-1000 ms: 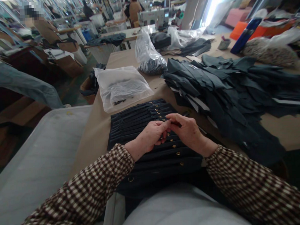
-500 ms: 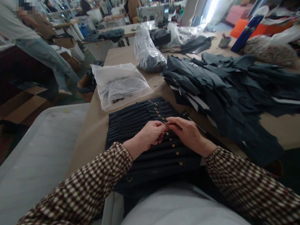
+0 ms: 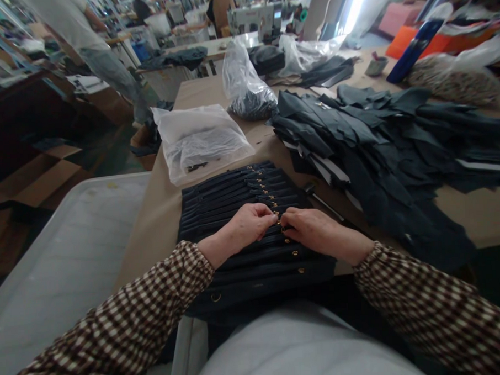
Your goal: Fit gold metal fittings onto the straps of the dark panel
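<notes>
Both hands meet over a neat row of dark navy fabric straps with small brass rings (image 3: 234, 210), laid side by side on the near part of the tan paper-covered worktop (image 3: 196, 93), directly in front of the person. The left hand (image 3: 247, 226) has its fingers curled and pressed together, the tips pinching at one strap beside its brass fitting. The right hand (image 3: 314, 231) faces it with fingers closed on the same spot; what exactly sits between the fingertips is too small to tell. The brass rings run in a slanting line from the far end of the row toward the near end.

The straps look light, soft and floppy, so one would likely sag if lifted by an end; the stiffest hold is probably right beside the metal ring, which is small and smooth and may slip from a loose pinch.

To the right lies a large loose heap of dark cut fabric pieces (image 3: 376, 143). Just beyond the straps rests a flat clear plastic bag (image 3: 200, 140), and farther off stands a knotted clear plastic bag holding dark small parts (image 3: 245, 88). A grey plastic bin (image 3: 71, 261) sits on the near left, and a person in jeans (image 3: 108, 66) stands at the far left.
</notes>
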### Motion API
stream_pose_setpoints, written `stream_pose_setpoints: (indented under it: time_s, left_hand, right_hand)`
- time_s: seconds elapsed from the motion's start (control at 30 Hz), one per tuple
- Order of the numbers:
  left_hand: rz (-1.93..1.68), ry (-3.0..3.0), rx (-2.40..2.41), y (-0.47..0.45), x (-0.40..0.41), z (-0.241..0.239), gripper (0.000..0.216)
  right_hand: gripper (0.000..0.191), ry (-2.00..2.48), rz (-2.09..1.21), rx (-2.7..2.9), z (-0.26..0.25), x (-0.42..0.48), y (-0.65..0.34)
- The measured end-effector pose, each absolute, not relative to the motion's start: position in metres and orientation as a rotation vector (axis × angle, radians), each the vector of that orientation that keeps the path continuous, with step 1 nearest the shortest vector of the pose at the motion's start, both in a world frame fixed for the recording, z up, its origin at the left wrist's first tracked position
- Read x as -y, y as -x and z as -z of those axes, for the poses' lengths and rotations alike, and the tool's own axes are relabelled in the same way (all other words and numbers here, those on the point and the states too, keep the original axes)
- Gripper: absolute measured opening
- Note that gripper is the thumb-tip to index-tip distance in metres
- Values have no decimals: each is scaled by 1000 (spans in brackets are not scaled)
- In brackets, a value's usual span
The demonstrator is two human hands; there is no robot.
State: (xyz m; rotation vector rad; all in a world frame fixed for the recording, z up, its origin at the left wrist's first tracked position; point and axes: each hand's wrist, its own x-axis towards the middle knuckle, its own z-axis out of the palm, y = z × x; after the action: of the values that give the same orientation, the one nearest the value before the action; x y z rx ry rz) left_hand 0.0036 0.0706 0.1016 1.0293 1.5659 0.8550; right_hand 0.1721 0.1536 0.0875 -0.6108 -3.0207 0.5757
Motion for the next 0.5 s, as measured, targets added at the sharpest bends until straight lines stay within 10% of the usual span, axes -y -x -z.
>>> stream_pose_setpoints:
  time_s: [0.17, 0.5]
  left_hand:
    - [-869, -1061, -1592, -4, -70, -103, 14]
    - [-893, -1156, -1513, -13, -68, -106, 18]
  right_hand:
    - [7, 586, -640, 2929, -92, -158, -166]
    - [23, 894, -1766, 1708, -101, -152, -165]
